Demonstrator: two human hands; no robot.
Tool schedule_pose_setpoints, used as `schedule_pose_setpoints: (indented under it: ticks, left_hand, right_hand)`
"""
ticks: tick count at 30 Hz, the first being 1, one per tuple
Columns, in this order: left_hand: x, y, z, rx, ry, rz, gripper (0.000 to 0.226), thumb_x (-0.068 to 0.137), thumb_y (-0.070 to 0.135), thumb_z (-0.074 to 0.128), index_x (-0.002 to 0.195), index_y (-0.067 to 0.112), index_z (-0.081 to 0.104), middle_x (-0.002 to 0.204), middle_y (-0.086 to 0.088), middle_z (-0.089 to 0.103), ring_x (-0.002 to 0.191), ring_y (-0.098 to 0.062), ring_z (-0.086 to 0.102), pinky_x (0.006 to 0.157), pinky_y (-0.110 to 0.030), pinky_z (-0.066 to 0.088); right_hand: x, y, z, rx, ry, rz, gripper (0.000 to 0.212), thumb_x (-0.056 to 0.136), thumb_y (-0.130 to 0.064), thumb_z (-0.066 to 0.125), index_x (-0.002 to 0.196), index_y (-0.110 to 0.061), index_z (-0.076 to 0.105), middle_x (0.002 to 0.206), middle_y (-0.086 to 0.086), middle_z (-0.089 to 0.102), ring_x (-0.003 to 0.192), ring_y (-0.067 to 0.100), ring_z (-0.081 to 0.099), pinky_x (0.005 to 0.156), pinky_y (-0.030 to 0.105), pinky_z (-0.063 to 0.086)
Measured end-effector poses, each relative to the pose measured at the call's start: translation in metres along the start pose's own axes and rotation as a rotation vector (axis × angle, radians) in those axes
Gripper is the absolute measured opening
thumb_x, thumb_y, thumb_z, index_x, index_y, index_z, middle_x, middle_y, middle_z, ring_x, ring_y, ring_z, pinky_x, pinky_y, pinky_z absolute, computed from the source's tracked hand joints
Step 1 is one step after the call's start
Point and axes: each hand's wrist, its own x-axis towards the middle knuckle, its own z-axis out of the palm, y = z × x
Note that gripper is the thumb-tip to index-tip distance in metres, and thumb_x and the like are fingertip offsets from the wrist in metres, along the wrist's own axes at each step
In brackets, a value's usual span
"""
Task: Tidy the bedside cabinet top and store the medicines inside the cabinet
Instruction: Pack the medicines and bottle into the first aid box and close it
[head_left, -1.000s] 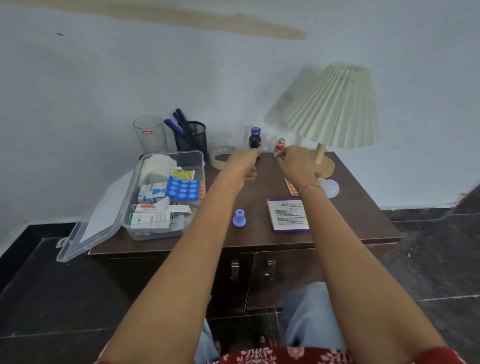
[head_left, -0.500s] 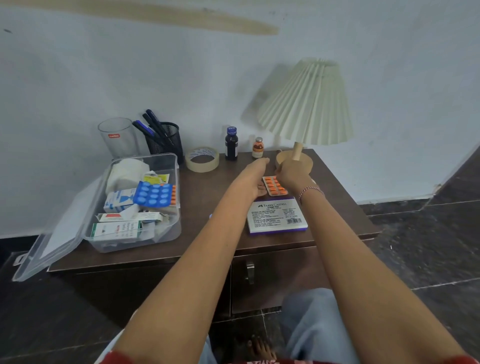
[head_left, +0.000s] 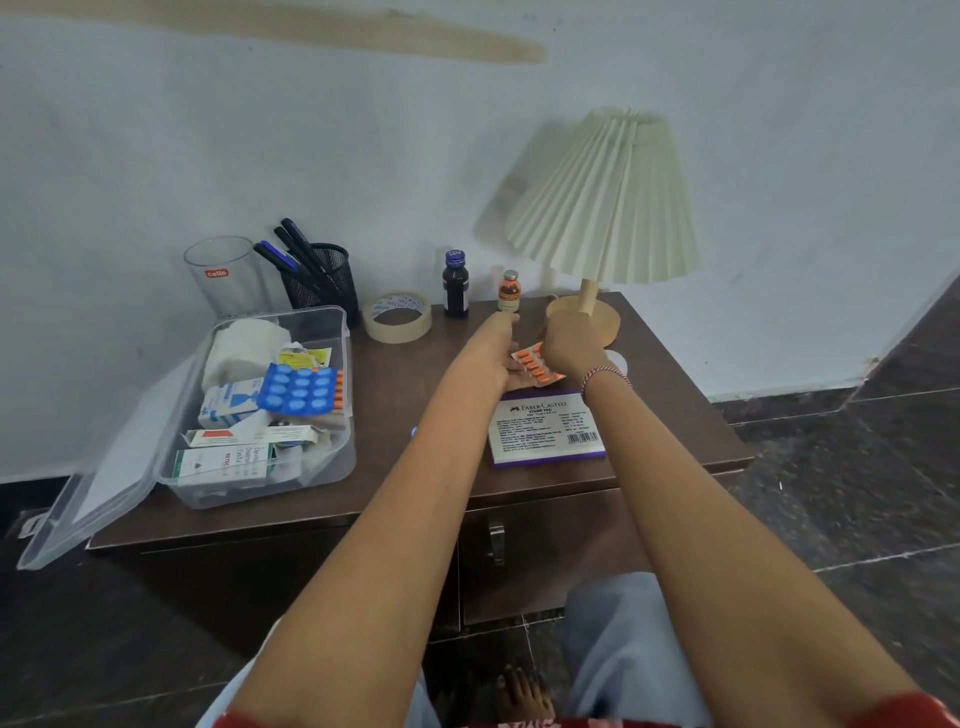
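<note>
An orange blister strip is lifted slightly off the brown cabinet top, pinched by my right hand. My left hand lies flat beside and partly under the strip, fingers stretched toward the back. Behind them stand a dark bottle with a blue cap and a small orange vial. At the left a clear plastic box holds medicine cartons and a blue blister pack. The cabinet doors below are shut.
A stamp pad box lies near the front edge. A tape roll, a mesh pen holder and a clear tumbler line the back. A pleated lamp stands at the back right. The box lid hangs off the left.
Both hands came back from the bottles at the rear to the orange blister strip. My right hand has taken hold of it and tilted it up off the top.
</note>
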Motion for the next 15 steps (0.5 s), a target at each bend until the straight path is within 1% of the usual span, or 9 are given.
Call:
schedule_pose_setpoints:
  ticks: [2, 4, 5, 8, 10, 13, 14, 15]
  left_hand:
    - [0.001, 0.001, -0.005, -0.05, 0.012, -0.02, 0.051, 0.097, 0.031, 0.045, 0.133, -0.004, 0.04, 0.113, -0.027, 0.053, 0.116, -0.038, 0.053, 0.078, -0.045, 0.048]
    - [0.001, 0.001, -0.011, -0.129, 0.012, -0.054, 0.047, 0.096, 0.032, 0.045, 0.126, -0.003, 0.045, 0.095, -0.022, 0.053, 0.115, -0.037, 0.054, 0.082, -0.046, 0.049]
    - [0.001, 0.001, -0.014, -0.163, 0.01, -0.068, 0.045, 0.095, 0.033, 0.045, 0.124, -0.002, 0.046, 0.092, -0.021, 0.052, 0.115, -0.037, 0.054, 0.082, -0.046, 0.049]
    - [0.002, 0.001, -0.021, -0.235, 0.014, -0.091, 0.044, 0.093, 0.036, 0.047, 0.119, 0.0, 0.051, 0.096, -0.021, 0.053, 0.111, -0.036, 0.056, 0.078, -0.049, 0.05]
    - [0.002, 0.0, -0.023, -0.276, 0.021, -0.098, 0.041, 0.093, 0.037, 0.048, 0.114, 0.002, 0.052, 0.095, -0.02, 0.054, 0.108, -0.034, 0.057, 0.074, -0.05, 0.05]
    - [0.004, -0.002, -0.025, -0.296, 0.042, -0.101, 0.04, 0.092, 0.041, 0.047, 0.107, 0.005, 0.051, 0.094, -0.02, 0.054, 0.11, -0.033, 0.057, 0.077, -0.048, 0.049]
    - [0.005, -0.002, -0.026, -0.296, 0.047, -0.097, 0.04, 0.092, 0.041, 0.047, 0.105, 0.004, 0.052, 0.093, -0.02, 0.055, 0.107, -0.032, 0.058, 0.078, -0.048, 0.049]
    - [0.006, -0.002, -0.026, -0.298, 0.051, -0.092, 0.039, 0.092, 0.041, 0.048, 0.101, 0.003, 0.052, 0.092, -0.02, 0.056, 0.1, -0.031, 0.06, 0.077, -0.047, 0.049]
  right_hand:
    - [0.001, -0.002, 0.0, 0.031, 0.052, -0.015, 0.032, 0.094, -0.001, 0.039, 0.12, -0.002, 0.058, 0.122, 0.015, 0.061, 0.113, 0.028, 0.058, 0.096, 0.035, 0.048]
    - [0.002, -0.003, -0.001, 0.093, 0.089, -0.006, 0.031, 0.094, -0.004, 0.041, 0.119, -0.004, 0.06, 0.121, 0.011, 0.063, 0.112, 0.026, 0.058, 0.095, 0.032, 0.046]
    - [0.003, -0.003, 0.0, 0.112, 0.095, -0.004, 0.031, 0.094, -0.005, 0.042, 0.118, -0.005, 0.062, 0.12, 0.01, 0.064, 0.112, 0.025, 0.059, 0.095, 0.031, 0.046]
    - [0.004, -0.004, 0.001, 0.176, 0.133, 0.001, 0.03, 0.092, -0.006, 0.045, 0.116, -0.006, 0.065, 0.119, 0.013, 0.064, 0.113, 0.027, 0.058, 0.095, 0.032, 0.044]
    - [0.004, -0.004, 0.002, 0.174, 0.15, -0.014, 0.03, 0.092, -0.004, 0.046, 0.114, -0.008, 0.067, 0.118, 0.012, 0.066, 0.11, 0.024, 0.06, 0.092, 0.03, 0.047]
    - [0.006, -0.005, 0.005, 0.224, 0.158, -0.008, 0.03, 0.093, -0.004, 0.045, 0.112, -0.01, 0.068, 0.114, 0.009, 0.068, 0.103, 0.021, 0.063, 0.089, 0.027, 0.051]
    - [0.006, -0.005, 0.005, 0.251, 0.148, -0.001, 0.03, 0.093, -0.005, 0.045, 0.111, -0.01, 0.068, 0.113, 0.009, 0.069, 0.102, 0.021, 0.064, 0.088, 0.025, 0.051]
    - [0.006, -0.004, 0.005, 0.294, 0.147, 0.006, 0.03, 0.093, -0.005, 0.046, 0.11, -0.011, 0.069, 0.111, 0.008, 0.07, 0.1, 0.02, 0.065, 0.084, 0.016, 0.05]
